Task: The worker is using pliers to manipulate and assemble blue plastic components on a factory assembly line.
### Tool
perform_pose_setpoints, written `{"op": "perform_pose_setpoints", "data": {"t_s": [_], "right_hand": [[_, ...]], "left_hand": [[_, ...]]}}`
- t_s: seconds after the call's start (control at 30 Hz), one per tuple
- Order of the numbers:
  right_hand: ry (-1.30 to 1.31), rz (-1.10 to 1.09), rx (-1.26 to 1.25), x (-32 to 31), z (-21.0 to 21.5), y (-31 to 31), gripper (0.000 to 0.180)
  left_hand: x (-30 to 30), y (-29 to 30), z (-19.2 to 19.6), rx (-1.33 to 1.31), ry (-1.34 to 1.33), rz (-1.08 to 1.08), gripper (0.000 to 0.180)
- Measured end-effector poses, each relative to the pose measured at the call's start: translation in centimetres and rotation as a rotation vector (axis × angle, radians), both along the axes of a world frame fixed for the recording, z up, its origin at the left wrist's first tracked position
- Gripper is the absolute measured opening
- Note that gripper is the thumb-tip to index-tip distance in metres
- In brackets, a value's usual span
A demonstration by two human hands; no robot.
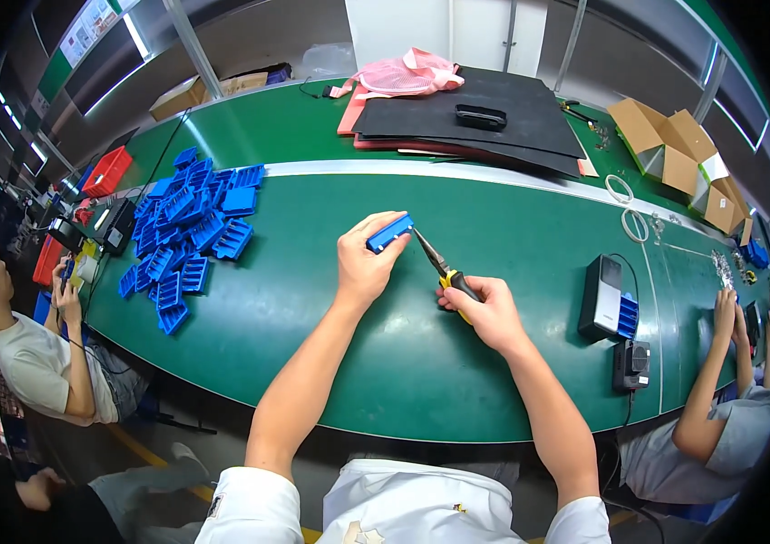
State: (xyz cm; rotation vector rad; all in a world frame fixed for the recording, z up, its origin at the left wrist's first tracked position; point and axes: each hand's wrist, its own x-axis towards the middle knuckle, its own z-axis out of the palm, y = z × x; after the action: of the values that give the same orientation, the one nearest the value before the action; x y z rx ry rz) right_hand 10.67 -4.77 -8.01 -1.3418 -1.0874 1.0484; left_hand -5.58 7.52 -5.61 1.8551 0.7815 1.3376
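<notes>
Over the middle of the green table, my left hand (366, 260) grips a small blue plastic tray (390, 233), tilted, with its narrow side showing. My right hand (484, 306) is wrapped round the yellow and black handles of a pair of needle-nose pliers (440, 263). The pliers' tip points up and left, close to the right end of the blue tray; whether it touches cannot be made out. To the left lies a heap of similar blue trays (187, 213) with divided compartments.
Black sheets (457, 122) bear a pink bag (403, 74) at the back. A power bank (600, 299), a blue tray (627, 317) and a black device (631, 365) stand right. Open cardboard boxes (666, 145) are far right. Co-workers sit left (49, 363) and right (711, 435).
</notes>
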Motion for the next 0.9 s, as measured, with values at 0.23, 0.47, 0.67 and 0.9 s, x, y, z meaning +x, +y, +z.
{"op": "perform_pose_setpoints", "data": {"t_s": [0.23, 0.47, 0.67, 0.9], "right_hand": [[0.003, 0.001, -0.004, 0.0, 0.0, 0.0, 0.023], [-0.092, 0.019, -0.013, -0.1, 0.6, -0.3, 0.025], [-0.077, 0.071, -0.029, -0.1, 0.9, -0.1, 0.027], [-0.128, 0.050, -0.038, 0.3, 1.4, -0.8, 0.026]], "left_hand": [[0.0, -0.3, 0.3, 0.050, 0.026, 0.002, 0.027], [-0.3, -0.1, 0.2, 0.133, 0.084, 0.006, 0.027], [-0.3, 0.1, 0.1, 0.151, 0.082, 0.001, 0.028], [-2.0, 2.5, -0.2, -0.071, -0.127, 0.340, 0.028]]}}
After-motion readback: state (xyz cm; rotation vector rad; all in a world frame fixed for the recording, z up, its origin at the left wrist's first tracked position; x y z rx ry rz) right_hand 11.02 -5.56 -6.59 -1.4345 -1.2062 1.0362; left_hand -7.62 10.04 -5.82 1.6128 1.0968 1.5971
